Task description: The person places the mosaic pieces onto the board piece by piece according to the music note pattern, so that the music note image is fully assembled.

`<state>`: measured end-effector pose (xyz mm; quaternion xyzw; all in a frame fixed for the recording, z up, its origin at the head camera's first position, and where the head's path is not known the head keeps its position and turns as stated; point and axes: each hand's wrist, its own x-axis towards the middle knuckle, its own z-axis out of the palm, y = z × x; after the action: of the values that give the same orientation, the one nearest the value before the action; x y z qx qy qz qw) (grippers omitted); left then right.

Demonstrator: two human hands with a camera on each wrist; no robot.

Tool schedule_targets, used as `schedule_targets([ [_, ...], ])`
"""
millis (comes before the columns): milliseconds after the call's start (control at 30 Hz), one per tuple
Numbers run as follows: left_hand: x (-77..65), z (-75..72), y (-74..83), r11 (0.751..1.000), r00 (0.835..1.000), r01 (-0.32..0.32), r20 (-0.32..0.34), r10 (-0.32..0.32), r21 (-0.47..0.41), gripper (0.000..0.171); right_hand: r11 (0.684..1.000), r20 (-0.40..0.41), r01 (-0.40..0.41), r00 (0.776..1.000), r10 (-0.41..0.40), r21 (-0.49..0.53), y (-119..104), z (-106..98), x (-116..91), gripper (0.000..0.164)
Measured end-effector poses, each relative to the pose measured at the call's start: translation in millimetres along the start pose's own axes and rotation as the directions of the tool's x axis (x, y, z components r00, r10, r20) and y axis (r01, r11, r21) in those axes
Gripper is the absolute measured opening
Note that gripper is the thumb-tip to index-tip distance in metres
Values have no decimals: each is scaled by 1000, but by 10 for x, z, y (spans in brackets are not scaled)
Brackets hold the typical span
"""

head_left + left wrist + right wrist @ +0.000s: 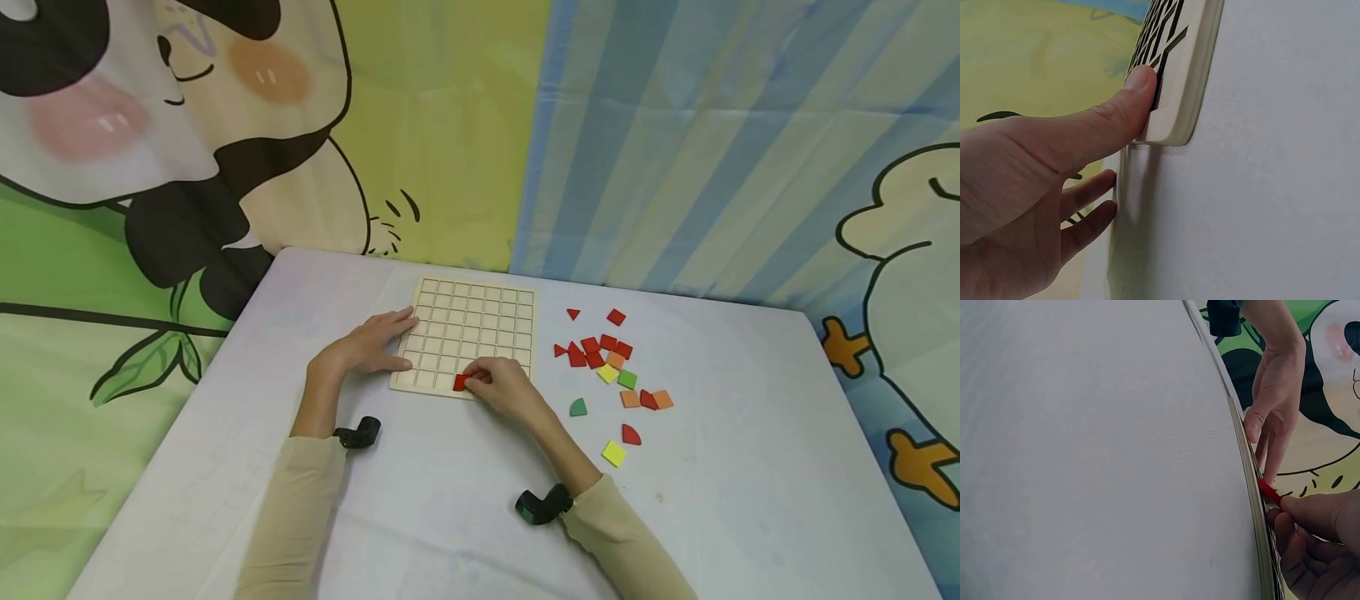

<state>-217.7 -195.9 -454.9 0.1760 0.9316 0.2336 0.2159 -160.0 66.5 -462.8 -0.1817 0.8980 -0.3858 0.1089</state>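
A pale wooden grid board (472, 321) lies on the white table, its square cells bare apart from the near row. My left hand (369, 343) rests at the board's left side with fingers spread; in the left wrist view its thumb (1138, 84) presses on the board's corner. Between thumb and fingertips my right hand (504, 387) pinches a red square tile (460, 382) at the near edge of the board. From the right wrist view the red tile (1269, 491) looks tilted, one edge right at the grid.
Right of the board lie scattered loose tiles: several red ones (576, 355), orange squares (630, 399), yellow squares (613, 453), a green square (627, 379) and a green quarter-round (578, 407). A printed curtain (450, 133) hangs behind the table (750, 500).
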Motion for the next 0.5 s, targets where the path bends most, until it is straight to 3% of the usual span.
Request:
schedule_targets([
  [500, 9, 5, -11, 1000, 1000, 11, -3, -11, 3, 85, 998, -5, 48, 999, -48, -48, -43, 2, 17, 13],
])
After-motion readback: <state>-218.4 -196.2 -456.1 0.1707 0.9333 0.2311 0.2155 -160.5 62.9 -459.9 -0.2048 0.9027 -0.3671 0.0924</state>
